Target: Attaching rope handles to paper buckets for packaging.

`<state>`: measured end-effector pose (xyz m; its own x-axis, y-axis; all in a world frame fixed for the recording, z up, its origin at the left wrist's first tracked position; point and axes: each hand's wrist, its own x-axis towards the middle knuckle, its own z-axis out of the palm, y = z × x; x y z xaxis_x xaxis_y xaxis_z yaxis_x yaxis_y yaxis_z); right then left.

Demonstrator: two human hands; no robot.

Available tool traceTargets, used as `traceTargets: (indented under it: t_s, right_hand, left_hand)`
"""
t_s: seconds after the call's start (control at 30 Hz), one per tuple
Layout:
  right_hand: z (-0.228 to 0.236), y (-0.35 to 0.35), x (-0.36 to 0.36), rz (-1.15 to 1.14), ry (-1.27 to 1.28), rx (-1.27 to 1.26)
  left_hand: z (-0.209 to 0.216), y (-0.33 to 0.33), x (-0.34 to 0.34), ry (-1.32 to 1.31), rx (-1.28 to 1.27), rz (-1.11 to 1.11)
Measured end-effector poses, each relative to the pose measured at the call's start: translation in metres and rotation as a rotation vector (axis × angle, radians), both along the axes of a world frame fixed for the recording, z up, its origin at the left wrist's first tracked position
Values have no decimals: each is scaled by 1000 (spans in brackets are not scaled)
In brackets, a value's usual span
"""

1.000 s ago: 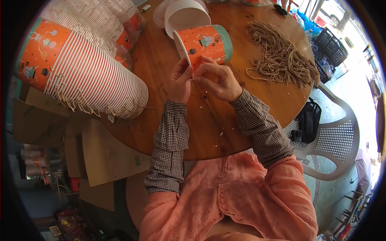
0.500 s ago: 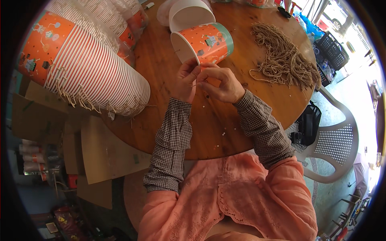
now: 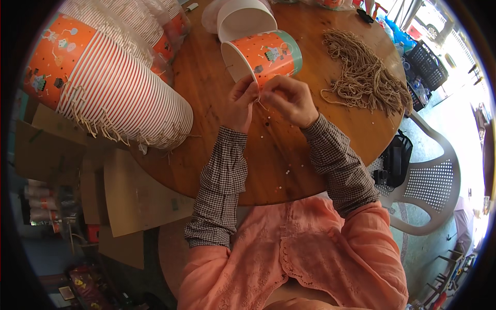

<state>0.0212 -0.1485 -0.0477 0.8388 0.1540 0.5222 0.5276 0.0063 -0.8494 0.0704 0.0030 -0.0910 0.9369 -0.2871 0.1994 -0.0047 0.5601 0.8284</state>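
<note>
An orange paper bucket (image 3: 268,54) with cartoon figures and a green base band lies on its side, its white mouth facing left. My left hand (image 3: 241,103) is closed in a pinch at the near part of the bucket's rim. Just right of it, my right hand (image 3: 293,101) has its fingers bent together against the rim. A thin piece of twine (image 3: 263,106) shows between the hands, its end hanging below the fingertips. My fingers partly hide where the twine meets the rim. Another strand sticks out inside the bucket's mouth.
A tall nested stack of matching buckets (image 3: 129,82) with twine loops leans at left, beside bagged stacks. A white bucket (image 3: 247,23) lies behind. A heap of twine (image 3: 361,72) rests at right on the round wooden table (image 3: 217,175). A plastic chair (image 3: 429,186) stands right.
My right hand has shifted slightly right and its fingers have drawn in. The twine end now hangs between the hands. The bucket has nudged slightly to the right.
</note>
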Motion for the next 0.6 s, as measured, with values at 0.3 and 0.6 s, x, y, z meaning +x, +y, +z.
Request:
traceTargets:
  t_s: [0.3,0.6]
  right_hand:
    - [-11,4,12,-463,-5,-4]
    - [-10,3,11,-482,7,-62]
  left_hand:
    - [5,-9,-5,-44,151,36]
    - [9,-11,-8,-45,152,41]
